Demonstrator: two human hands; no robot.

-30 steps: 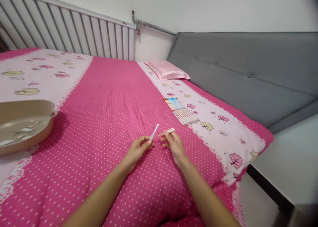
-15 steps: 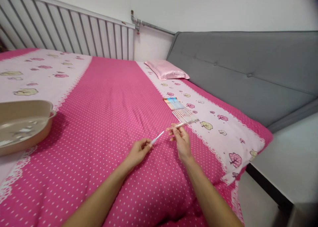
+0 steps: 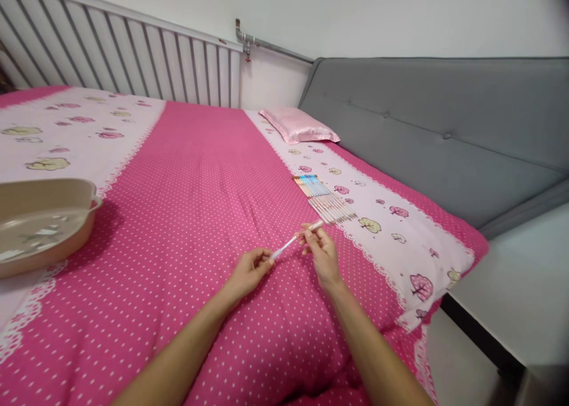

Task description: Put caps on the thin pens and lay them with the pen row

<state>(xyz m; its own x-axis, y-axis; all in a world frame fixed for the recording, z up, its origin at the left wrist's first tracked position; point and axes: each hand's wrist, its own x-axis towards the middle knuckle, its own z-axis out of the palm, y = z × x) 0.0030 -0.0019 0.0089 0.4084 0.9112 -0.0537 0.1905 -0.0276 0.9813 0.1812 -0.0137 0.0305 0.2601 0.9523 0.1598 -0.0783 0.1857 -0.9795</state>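
Between finger and thumb, my left hand [image 3: 249,273] pinches a thin white pen refill [image 3: 285,248], which points up and to the right. My right hand [image 3: 324,253] is closed on a slim, pale pen barrel [image 3: 316,224]. The refill's far tip reaches the near end of the barrel at my right fingers; whether it is inside cannot be made out. Just beyond my right hand, several pale pens [image 3: 332,208] lie side by side in a row. A second row of blue and orange-tinted sticks [image 3: 312,185] adjoins it.
A beige plastic basin [image 3: 84,228] with small whitish pieces in it stands at the left. The bed carries a pink dotted cover [image 3: 191,175]. Farther back lie a pink pillow [image 3: 300,125], a grey headboard [image 3: 427,115] and a white radiator [image 3: 133,56].
The gap between refill and barrel has closed: the refill's tip now meets the barrel's near end. My right hand has shifted slightly left and down; my left hand is nearly still.
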